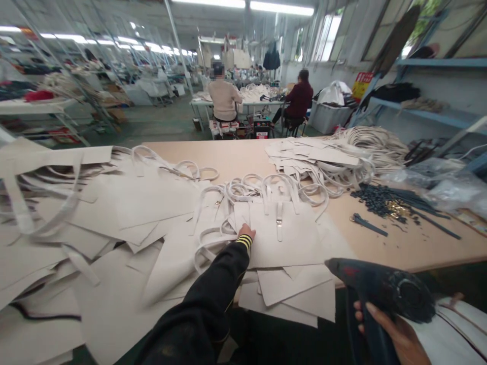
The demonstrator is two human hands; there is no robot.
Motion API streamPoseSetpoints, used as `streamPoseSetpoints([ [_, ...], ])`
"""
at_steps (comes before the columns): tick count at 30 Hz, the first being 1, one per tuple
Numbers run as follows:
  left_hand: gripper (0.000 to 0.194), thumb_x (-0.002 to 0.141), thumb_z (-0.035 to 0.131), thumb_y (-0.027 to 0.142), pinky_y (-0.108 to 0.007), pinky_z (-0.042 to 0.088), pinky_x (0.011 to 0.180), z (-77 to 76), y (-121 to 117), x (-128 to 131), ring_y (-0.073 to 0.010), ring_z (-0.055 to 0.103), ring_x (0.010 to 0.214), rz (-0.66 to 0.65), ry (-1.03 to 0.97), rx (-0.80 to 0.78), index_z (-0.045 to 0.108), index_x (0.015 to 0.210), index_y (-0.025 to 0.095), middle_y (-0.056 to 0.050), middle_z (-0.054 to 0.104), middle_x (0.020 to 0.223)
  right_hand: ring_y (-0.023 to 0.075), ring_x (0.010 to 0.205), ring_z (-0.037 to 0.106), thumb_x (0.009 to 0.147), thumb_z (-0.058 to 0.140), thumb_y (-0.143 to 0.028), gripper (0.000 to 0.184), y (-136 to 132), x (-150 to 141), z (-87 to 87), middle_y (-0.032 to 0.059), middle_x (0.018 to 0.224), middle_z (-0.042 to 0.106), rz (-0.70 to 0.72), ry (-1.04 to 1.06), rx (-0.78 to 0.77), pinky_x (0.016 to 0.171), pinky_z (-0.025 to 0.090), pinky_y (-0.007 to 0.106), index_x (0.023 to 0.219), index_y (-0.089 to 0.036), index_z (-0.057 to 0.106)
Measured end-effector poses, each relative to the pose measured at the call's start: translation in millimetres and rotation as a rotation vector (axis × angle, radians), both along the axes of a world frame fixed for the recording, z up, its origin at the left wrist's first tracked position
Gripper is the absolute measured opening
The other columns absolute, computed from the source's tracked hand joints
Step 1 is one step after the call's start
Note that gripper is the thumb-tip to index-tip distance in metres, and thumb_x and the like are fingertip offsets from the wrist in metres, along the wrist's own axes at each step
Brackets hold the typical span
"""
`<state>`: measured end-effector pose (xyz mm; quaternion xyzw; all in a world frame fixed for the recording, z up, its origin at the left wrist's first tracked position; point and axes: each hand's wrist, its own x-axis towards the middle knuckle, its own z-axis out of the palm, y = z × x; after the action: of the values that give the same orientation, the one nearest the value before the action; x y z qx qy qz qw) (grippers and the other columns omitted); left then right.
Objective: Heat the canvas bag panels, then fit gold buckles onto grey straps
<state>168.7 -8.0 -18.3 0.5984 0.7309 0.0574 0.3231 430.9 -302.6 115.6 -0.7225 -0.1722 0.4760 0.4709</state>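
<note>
Right fingers (358, 316) clamp the black, pistol-shaped heat gun (386, 290), lower right, while left fingers (247, 231), grip unclear, touch a flat cream panel (297, 246), centre, likely light, bendy, best edge-held.

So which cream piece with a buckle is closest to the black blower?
The cream piece just right of the left hand, its strap and buckle in full view. The loose pieces below it are near the blower too, but show no buckle.
</note>
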Motion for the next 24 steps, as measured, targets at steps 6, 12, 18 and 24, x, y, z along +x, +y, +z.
streamPoseSetpoints([
  [6,0.024,0.081,0.049,0.032,-0.037,0.044,0.080,-6.6,6,-4,-0.0163,0.054,0.090,-0.110,0.006,0.055,0.055,0.093,0.012,-0.006,0.057,0.096,0.0139,0.051,0.058,0.065,0.068,-0.036,0.031,101,-42,12.7,0.0042,0.062,0.064,0.106,0.055,0.255,0.048,0.048,0.022,0.081,-0.009,0.063],
  [12,0.017,0.081,0.048,0.025,-0.032,0.042,0.077,-10.4,6,-10,-0.0144,0.055,0.083,-0.127,-0.005,0.076,0.055,0.086,0.011,-0.004,0.059,0.087,0.0124,0.047,0.057,0.066,0.067,-0.034,0.027,184,-58,6.6,0.0048,0.058,0.063,0.157,0.060,0.338,0.046,0.047,0.021,0.072,-0.008,0.064],
  [18,0.008,0.075,0.048,0.015,-0.024,0.039,0.070,-13.2,5,-14,-0.0153,0.056,0.080,-0.112,-0.025,0.081,0.055,0.080,0.014,-0.005,0.061,0.080,0.0116,0.046,0.056,0.069,0.063,-0.034,0.025,206,-53,-4.7,0.0048,0.060,0.064,0.135,0.109,0.325,0.047,0.048,0.022,0.072,-0.009,0.064],
  [24,0.011,0.078,0.050,0.016,-0.027,0.043,0.072,1.3,11,-4,-0.0144,0.056,0.080,-0.074,-0.071,0.117,0.055,0.085,0.010,-0.006,0.061,0.081,0.0122,0.050,0.058,0.067,0.066,-0.035,0.027,192,-52,1.8,0.0041,0.060,0.064,0.085,0.096,0.291,0.048,0.048,0.019,0.074,-0.009,0.064],
])
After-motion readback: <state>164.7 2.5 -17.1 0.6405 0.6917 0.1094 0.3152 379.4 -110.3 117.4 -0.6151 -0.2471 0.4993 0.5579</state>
